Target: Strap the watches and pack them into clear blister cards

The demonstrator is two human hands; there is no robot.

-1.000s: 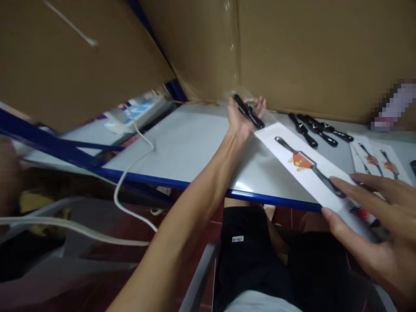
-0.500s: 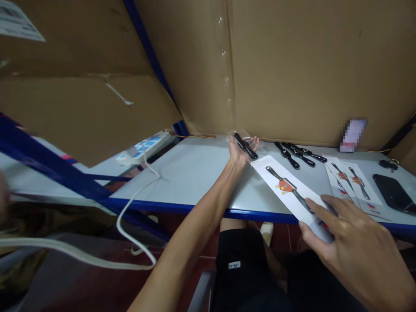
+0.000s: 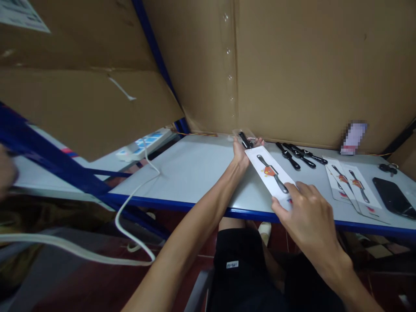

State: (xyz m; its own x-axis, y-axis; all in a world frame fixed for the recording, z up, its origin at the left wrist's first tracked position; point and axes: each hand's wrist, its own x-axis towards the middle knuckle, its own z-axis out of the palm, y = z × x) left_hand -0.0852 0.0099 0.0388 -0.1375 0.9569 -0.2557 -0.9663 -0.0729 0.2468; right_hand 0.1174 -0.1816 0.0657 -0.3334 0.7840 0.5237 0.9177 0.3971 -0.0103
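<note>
A white printed card (image 3: 269, 172), showing a black tool with an orange patch, lies slanted on the grey table (image 3: 195, 173) at centre frame. The right hand (image 3: 307, 214) pinches its near end, thumb at the card's edge and fingers on top. The card's far end meets the left hand (image 3: 242, 151), which grips a black tool (image 3: 244, 139) in a clear plastic sleeve against the cardboard box (image 3: 308, 65) behind.

To the right lie loose black tools (image 3: 297, 154), then a stack of cards (image 3: 352, 185) and a dark phone (image 3: 393, 197). At centre left sit a power strip (image 3: 143, 145) and its white cable (image 3: 130, 212).
</note>
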